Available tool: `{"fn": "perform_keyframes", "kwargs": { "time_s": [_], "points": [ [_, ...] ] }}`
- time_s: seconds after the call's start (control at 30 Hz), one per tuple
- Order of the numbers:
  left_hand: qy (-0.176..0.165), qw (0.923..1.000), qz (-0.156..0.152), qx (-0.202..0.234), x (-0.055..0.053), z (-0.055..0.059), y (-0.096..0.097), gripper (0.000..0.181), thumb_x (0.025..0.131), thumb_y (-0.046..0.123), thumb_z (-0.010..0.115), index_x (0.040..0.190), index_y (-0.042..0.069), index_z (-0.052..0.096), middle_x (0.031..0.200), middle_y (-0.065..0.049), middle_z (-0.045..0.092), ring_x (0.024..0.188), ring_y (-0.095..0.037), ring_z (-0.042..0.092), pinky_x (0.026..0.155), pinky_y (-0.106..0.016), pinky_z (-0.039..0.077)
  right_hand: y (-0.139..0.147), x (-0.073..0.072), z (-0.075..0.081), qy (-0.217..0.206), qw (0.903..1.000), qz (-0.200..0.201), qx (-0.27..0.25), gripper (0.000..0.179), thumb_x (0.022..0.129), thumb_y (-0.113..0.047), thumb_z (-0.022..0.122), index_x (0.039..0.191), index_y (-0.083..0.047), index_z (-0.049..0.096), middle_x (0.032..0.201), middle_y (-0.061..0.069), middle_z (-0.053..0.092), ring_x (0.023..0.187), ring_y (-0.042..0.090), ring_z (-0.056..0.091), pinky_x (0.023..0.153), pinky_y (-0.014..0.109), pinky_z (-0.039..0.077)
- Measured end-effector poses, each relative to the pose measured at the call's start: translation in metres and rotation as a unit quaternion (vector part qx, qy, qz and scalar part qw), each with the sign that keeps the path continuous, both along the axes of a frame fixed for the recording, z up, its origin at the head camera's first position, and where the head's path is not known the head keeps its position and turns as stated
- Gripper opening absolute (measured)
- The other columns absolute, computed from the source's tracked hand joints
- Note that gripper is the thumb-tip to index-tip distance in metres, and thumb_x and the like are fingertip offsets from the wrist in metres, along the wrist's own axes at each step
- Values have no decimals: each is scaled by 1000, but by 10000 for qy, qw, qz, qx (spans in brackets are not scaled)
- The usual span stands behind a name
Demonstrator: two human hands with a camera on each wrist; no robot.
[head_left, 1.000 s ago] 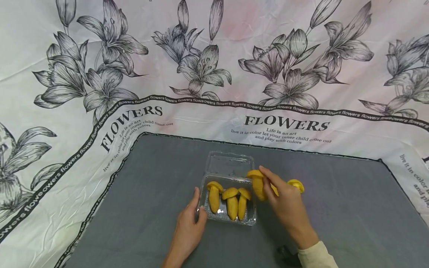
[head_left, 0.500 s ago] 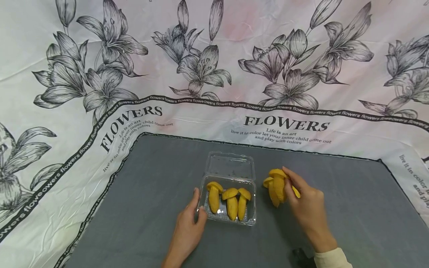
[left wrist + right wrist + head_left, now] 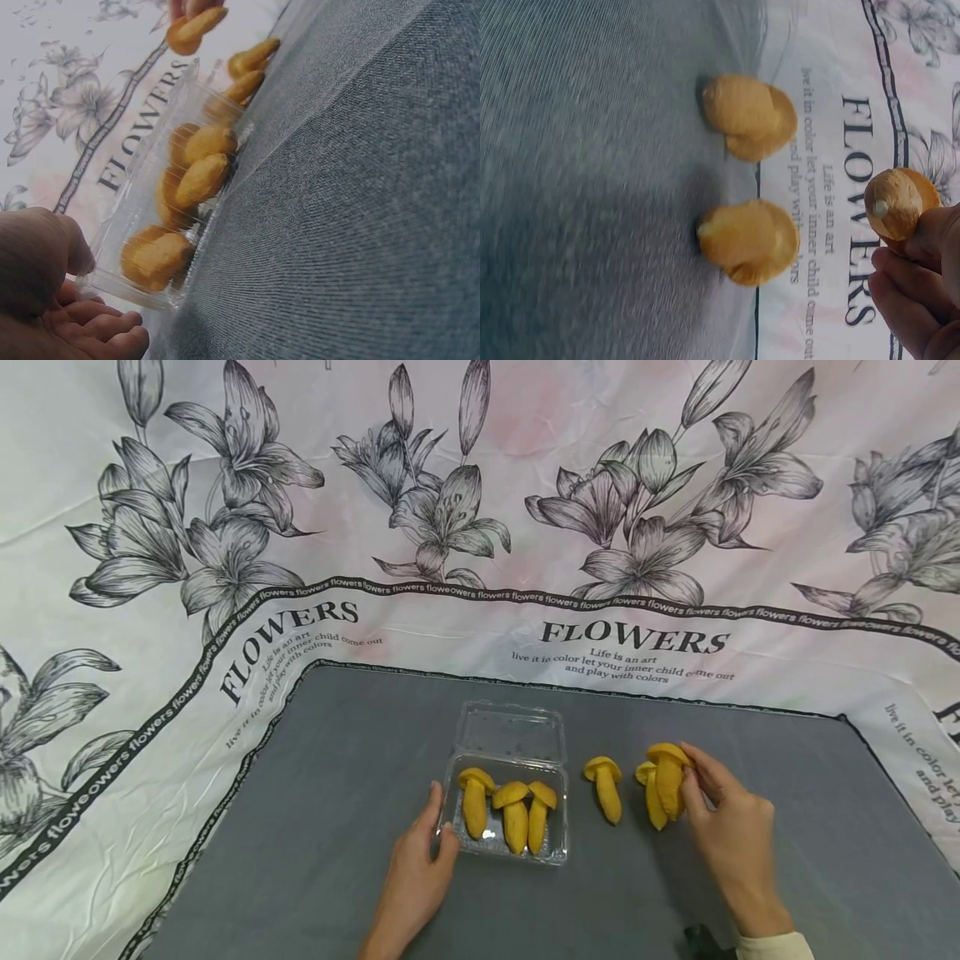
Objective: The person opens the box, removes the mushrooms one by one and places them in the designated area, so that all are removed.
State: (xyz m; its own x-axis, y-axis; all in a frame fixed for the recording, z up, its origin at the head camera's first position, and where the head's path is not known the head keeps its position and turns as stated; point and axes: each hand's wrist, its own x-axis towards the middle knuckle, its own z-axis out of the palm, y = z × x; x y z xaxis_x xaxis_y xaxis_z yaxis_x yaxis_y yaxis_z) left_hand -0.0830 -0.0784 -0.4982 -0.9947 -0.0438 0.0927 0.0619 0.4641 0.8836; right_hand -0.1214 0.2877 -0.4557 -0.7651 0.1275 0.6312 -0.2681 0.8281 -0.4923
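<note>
My left hand (image 3: 416, 868) grips the left edge of a clear plastic box (image 3: 561, 852), its thumb at the near side. The box's hinged lid (image 3: 512, 733) lies back. Inside are three yellow mushrooms with caps toward the lid: a left one (image 3: 475, 806), a middle one (image 3: 514, 822) and a right one (image 3: 537, 818). My right hand (image 3: 731, 835) pinches another yellow mushroom (image 3: 670, 785) by its cap, raised in the right wrist view. Below it a similar mushroom (image 3: 651, 797) lies partly hidden on the table. One more mushroom (image 3: 606, 789) lies between box and right hand.
A grey cloth (image 3: 337, 760) covers the table. White flower-printed fabric (image 3: 450, 618) rises behind it and on the left. A small black object (image 3: 705, 939) shows beside the right sleeve (image 3: 776, 946).
My right hand has moved right with the held mushroom, away from the box. The mushrooms on the table, partly hidden before, now show more. The left hand and box stay in place.
</note>
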Motion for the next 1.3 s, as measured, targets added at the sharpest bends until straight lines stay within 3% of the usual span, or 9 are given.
{"fn": "perform_keyframes", "kwargs": {
  "time_s": [0.33, 0.57, 0.7, 0.8, 0.83, 1.0, 1.07, 1.23, 1.3],
  "points": [
    [-36, 10000, -25, -8, 0, 0, -1, 62, 105, 10, 59, 162, 1, 38, 163, -13, 45, 147, -32, 45, 115, -53, 44, 17, 5, -4, -436, 9974, -548, 146, 38, 95, 5, 72, 132, -2, 73, 113, 27, 75, 95, 45, 75, 72, -8, 29],
    [-75, 9999, -100, 74, -1, -1, 0, 62, 106, 10, 58, 163, 0, 36, 164, -13, 43, 149, -31, 43, 115, -54, 44, 28, 7, -11, -815, 9926, -893, 108, 35, 98, 2, 70, 133, -1, 73, 116, 29, 73, 97, 47, 74, 67, -9, 27],
    [-51, 9999, -91, 84, -1, -1, 0, 62, 105, 9, 58, 162, 0, 36, 164, -14, 43, 149, -31, 43, 115, -54, 43, 33, 8, -12, -1034, 9886, -1087, 131, 35, 99, -1, 69, 134, -3, 72, 118, 28, 73, 97, 46, 74, 58, 13, 54],
    [6, 10000, -50, 71, -1, -1, -1, 62, 104, 8, 59, 162, 0, 38, 163, -13, 45, 148, -30, 44, 116, -53, 42, 37, 7, -13, -1088, 9870, -1171, 182, 35, 99, -2, 70, 134, -3, 73, 117, 27, 74, 98, 45, 75, 62, 42, 57],
    [22, 10000, -38, 73, 0, -1, -1, 62, 104, 8, 60, 162, 0, 38, 163, -13, 45, 148, -29, 44, 117, -53, 42, 38, 7, -14, -1081, 9868, -1187, 205, 34, 99, -2, 70, 133, -3, 73, 116, 26, 74, 98, 45, 75, 63, 43, 56],
    [152, 9999, -42, 34, 0, 0, -2, 62, 103, 7, 60, 161, -1, 40, 162, -14, 45, 148, -30, 44, 116, -53, 42, 44, 8, -16, -1228, 9846, -1230, 187, 34, 98, -3, 70, 132, -4, 74, 115, 25, 75, 97, 44, 75, 56, 20, 55],
    [196, 9998, -36, -5, 1, 0, -2, 61, 103, 7, 60, 160, -2, 40, 162, -15, 46, 147, -32, 45, 116, -54, 42, 45, 7, -17, -1364, 9829, -1231, 161, 34, 99, -4, 69, 133, -4, 74, 115, 25, 75, 97, 44, 75, 51, 8, 46],
    [130, 9999, -23, -20, 1, 0, -3, 62, 104, 8, 60, 161, -1, 40, 162, -14, 45, 148, -31, 45, 117, -54, 41, 48, 5, -19, -1500, 9814, -1187, 133, 34, 99, -5, 69, 133, -4, 74, 115, 24, 75, 97, 43, 76, 52, 1, 34],
    [93, 9999, -37, -13, 1, 0, -3, 62, 104, 9, 60, 161, 0, 39, 163, -14, 44, 148, -30, 43, 118, -53, 40, 49, 4, -19, -1513, 9813, -1176, 159, 34, 99, -5, 69, 132, -4, 74, 114, 23, 76, 98, 43, 76, 52, 6, 41]
  ]
}}
